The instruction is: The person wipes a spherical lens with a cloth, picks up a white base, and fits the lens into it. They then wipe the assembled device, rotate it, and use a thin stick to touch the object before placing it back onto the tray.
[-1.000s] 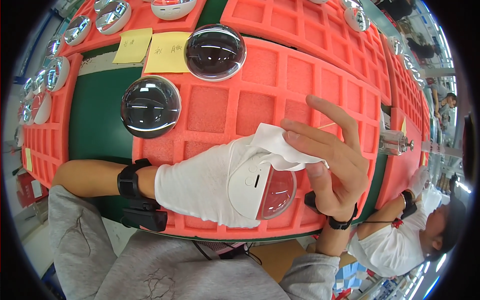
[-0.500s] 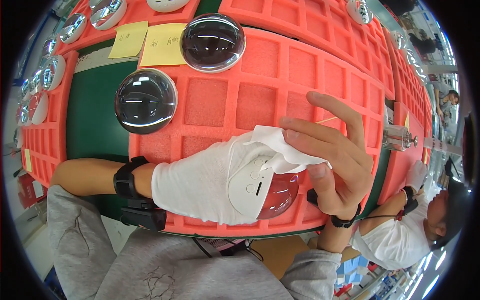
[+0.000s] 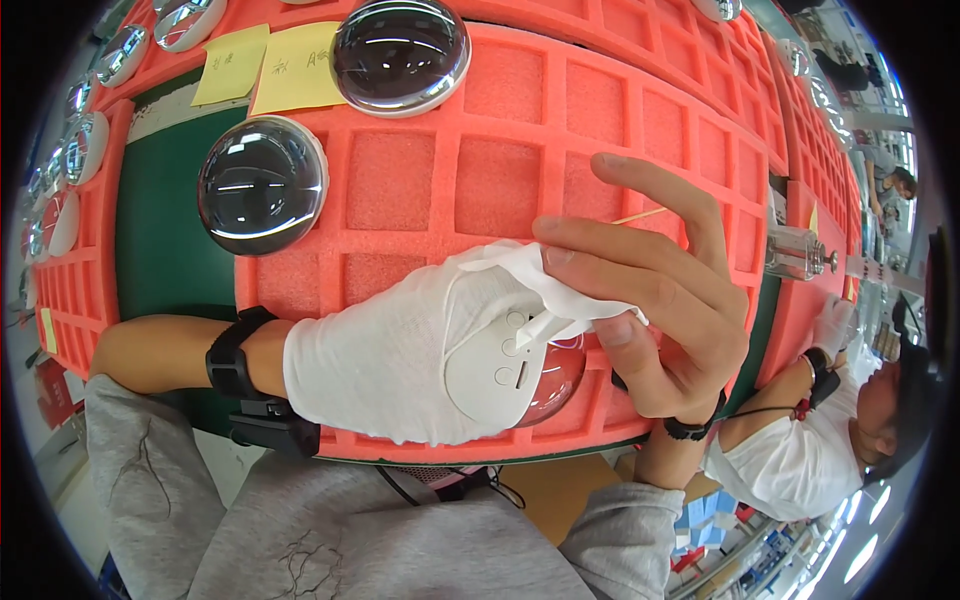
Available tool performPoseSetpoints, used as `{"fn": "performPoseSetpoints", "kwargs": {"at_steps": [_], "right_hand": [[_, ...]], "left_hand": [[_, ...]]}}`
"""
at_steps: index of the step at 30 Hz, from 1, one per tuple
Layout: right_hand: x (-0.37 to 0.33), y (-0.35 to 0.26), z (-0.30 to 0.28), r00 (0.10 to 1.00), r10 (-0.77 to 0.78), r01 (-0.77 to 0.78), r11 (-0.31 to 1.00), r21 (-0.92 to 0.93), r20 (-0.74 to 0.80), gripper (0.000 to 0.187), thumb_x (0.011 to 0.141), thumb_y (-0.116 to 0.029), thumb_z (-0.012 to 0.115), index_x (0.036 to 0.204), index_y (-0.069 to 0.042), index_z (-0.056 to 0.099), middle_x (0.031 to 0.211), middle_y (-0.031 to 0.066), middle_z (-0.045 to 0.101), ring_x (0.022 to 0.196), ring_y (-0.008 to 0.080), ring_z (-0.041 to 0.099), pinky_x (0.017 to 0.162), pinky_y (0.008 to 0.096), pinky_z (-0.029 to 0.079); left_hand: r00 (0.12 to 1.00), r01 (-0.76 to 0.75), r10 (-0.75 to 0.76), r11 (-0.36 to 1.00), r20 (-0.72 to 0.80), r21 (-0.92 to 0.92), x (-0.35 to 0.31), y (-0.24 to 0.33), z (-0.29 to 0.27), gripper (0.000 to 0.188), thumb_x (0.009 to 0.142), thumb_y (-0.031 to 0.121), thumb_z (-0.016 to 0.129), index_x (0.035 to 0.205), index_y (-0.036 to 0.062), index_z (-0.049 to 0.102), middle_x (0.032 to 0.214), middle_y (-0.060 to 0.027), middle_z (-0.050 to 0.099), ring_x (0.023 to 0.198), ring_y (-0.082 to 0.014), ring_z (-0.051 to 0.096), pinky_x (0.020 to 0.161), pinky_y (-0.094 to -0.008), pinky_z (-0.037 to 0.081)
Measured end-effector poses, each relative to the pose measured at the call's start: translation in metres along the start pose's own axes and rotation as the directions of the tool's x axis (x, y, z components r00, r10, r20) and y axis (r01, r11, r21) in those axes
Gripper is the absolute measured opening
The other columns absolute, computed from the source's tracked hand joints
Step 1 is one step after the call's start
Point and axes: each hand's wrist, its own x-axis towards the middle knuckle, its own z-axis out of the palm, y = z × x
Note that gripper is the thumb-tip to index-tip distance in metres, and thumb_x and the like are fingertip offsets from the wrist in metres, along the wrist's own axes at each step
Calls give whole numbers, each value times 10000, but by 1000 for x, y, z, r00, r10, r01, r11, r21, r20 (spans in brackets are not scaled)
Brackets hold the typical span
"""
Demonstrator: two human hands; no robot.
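My left hand (image 3: 375,360), in a white glove, is closed around a round white device (image 3: 480,385). Its flat face shows small circles and a slot, and a clear dome (image 3: 556,388) bulges from its right side. In my bare right hand (image 3: 670,310) a thin white wipe (image 3: 575,290) is pinched between thumb and fingers, lying against the device's upper edge. The index finger is raised and bent. A thin pale stick (image 3: 638,215) juts out by these fingers; how it is held is hidden. Both hands are above a red foam tray (image 3: 445,200).
Two dark glossy domes (image 3: 262,185) (image 3: 400,58) rest on the tray beside yellow notes (image 3: 297,68). More domed devices sit in foam trays at the left. A clear glass dispenser (image 3: 797,250) stands at the right, near a co-worker in a white shirt (image 3: 775,465).
The device has turned slightly in my left hand, so less of its dome shows. My right fingers and the wipe have shifted a little left. The whole view has shifted slightly.
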Motion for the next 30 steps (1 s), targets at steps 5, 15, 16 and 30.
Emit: {"fn": "performPoseSetpoints", "kwargs": {"at_steps": [5,15,16,30], "right_hand": [[-2,0,1,1000,-13,13,1000,-5,-4,291,910,-212,597,1019,-14,780,1020,139,781,1200,430,617,1064,502,444],[0,1,0,1000,-23,23,1000,7,-15,310,905,-236,603,1017,-14,787,1029,142,781,1191,441,617,1057,516,455],[0,0,-1,999,-36,36,999,17,-21,321,904,-247,600,1018,-14,789,1035,143,781,1191,444,616,1055,519,458],[-1,-3,-1,1000,16,-16,999,36,1,378,893,-279,561,1051,-25,793,1096,137,773,1257,455,589,1057,553,448]], "left_hand": [[998,54,-53,998,27,-44,-5,2,2,467,766,-35,667,1225,2,587,1103,-135,638,970,-311,646,845,-359,544],[952,295,-260,922,163,-252,-10,-4,-4,554,799,54,791,1293,30,543,1217,-79,619,1131,-231,623,949,-345,524],[955,292,-259,900,144,-324,-9,-3,-7,596,779,66,812,1306,34,534,1227,-83,616,1128,-227,624,954,-346,523],[964,257,-243,732,110,-631,5,-4,-21,783,656,127,902,1339,50,527,1345,-48,576,1189,-170,578,1052,-345,458]]}}
